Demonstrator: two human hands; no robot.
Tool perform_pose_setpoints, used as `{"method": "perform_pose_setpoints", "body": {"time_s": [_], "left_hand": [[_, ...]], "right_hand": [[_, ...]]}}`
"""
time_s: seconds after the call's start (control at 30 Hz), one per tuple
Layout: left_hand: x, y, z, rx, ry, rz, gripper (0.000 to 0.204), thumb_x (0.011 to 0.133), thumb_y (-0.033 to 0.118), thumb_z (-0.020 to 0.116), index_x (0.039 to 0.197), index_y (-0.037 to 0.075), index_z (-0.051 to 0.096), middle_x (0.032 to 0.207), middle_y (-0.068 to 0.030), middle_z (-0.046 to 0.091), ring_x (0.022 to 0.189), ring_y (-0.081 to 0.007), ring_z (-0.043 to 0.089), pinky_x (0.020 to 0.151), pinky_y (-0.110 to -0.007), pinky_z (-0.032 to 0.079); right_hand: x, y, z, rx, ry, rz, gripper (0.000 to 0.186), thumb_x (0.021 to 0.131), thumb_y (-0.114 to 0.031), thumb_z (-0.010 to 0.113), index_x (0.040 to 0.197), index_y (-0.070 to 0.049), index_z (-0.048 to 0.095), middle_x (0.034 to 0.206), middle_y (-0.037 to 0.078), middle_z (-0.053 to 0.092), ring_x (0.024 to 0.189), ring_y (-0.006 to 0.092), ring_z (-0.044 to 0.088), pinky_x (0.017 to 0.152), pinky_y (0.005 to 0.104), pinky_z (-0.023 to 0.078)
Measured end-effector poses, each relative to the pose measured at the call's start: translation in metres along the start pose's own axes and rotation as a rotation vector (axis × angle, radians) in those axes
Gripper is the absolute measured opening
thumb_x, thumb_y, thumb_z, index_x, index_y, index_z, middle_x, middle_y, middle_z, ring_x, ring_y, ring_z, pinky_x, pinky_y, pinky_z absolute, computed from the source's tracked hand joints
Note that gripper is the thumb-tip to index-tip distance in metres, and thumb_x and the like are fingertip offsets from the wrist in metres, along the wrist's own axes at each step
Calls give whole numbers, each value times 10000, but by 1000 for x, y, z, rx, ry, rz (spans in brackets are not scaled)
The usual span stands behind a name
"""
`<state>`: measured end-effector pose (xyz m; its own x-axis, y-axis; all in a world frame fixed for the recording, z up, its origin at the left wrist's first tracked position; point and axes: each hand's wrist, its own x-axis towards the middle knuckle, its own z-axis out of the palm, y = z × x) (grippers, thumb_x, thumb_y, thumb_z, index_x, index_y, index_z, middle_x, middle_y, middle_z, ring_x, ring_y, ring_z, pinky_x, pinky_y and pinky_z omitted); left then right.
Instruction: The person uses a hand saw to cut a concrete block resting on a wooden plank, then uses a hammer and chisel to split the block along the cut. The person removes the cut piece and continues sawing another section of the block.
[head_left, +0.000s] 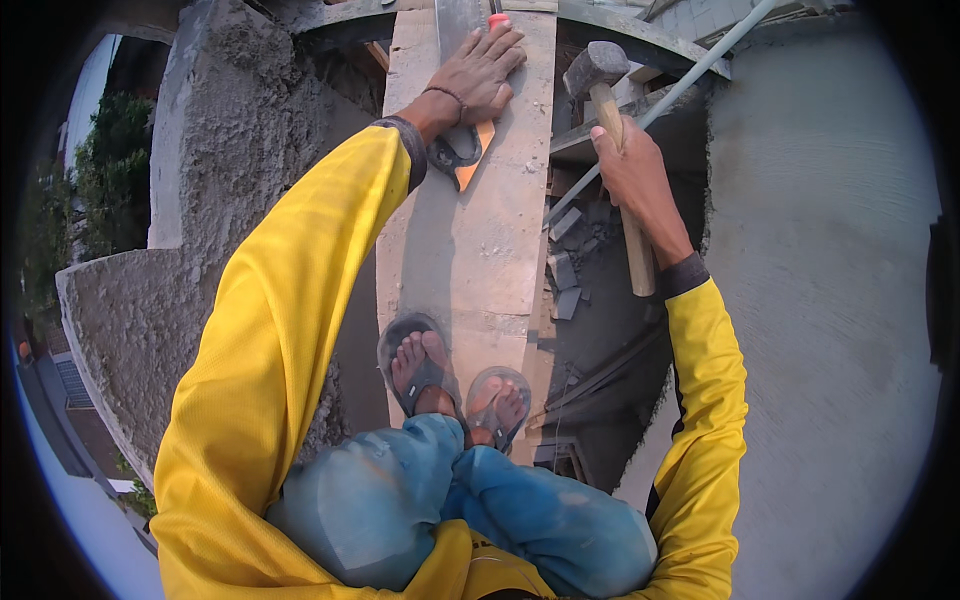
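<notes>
I crouch on a narrow pale plank, feet in grey sandals. My right hand grips the wooden handle of a hammer, its grey steel head raised to the right of the plank. My left hand rests palm down on the plank's far end, over a tool with an orange tip and a red end near my fingertips. Whether the fingers close around that tool I cannot make out. Yellow sleeves cover both my arms.
A rough grey concrete wall rises at left. A smooth plastered surface fills the right. Between plank and plaster is a deep gap with rubble. A thin pale pipe slants across the top right. Trees and ground lie far below at left.
</notes>
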<state>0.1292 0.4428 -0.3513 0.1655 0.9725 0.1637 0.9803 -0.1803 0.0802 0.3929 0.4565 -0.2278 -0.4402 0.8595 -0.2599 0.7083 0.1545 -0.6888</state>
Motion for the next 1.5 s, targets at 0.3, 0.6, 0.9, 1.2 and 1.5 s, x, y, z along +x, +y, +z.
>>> {"method": "perform_pose_setpoints", "body": {"time_s": [0.3, 0.6, 0.9, 1.2, 1.5], "left_hand": [[-1, 0, 5, 1, 20, 25, 623, 926, 279, 556, 1519, 110, 460, 1703, -115, 314, 1626, -290, 178, 1322, -514, 161], [-5, 1, 6, -171, 200, -40, 484, 939, 372, 592, 1370, 154, 625, 1677, -336, 211, 1580, -516, 171, 1302, -558, 182], [-1, 1, 12, -261, 225, -79, 490, 941, 434, 646, 1345, 158, 652, 1599, -419, 274, 1521, -555, 249, 1277, -595, 182], [30, 20, 16, -116, 171, -394, 508, 909, 485, 667, 1313, 177, 654, 1406, -225, 522, 1363, -407, 444, 1145, -565, 280], [80, 26, 10, -254, 53, -764, 725, 713, 146, 824, 1372, 111, 525, 1372, -248, 466, 1258, -424, 525, 1015, -478, 486]], "right_hand": [[-18, 24, 46, -142, 12, -39, 321, 1036, -261, 592, 1130, 45, 573, 946, 355, 690, 963, 545, 675, 823, 588, 515], [-32, 15, 45, -88, -4, -93, 254, 1040, -211, 590, 1094, 37, 574, 939, 322, 688, 942, 530, 671, 771, 530, 521], [-137, 19, 77, -245, -25, -186, 276, 933, -132, 734, 1162, -54, 602, 937, 240, 690, 872, 465, 696, 732, 507, 538], [-160, 23, 111, -277, -110, -381, 414, 782, -59, 836, 1124, -54, 602, 997, 181, 655, 932, 417, 670, 780, 485, 532], [-155, 22, 116, -327, -153, -404, 421, 744, -46, 853, 1068, -32, 586, 1023, 171, 532, 997, 390, 560, 810, 486, 490]]}}
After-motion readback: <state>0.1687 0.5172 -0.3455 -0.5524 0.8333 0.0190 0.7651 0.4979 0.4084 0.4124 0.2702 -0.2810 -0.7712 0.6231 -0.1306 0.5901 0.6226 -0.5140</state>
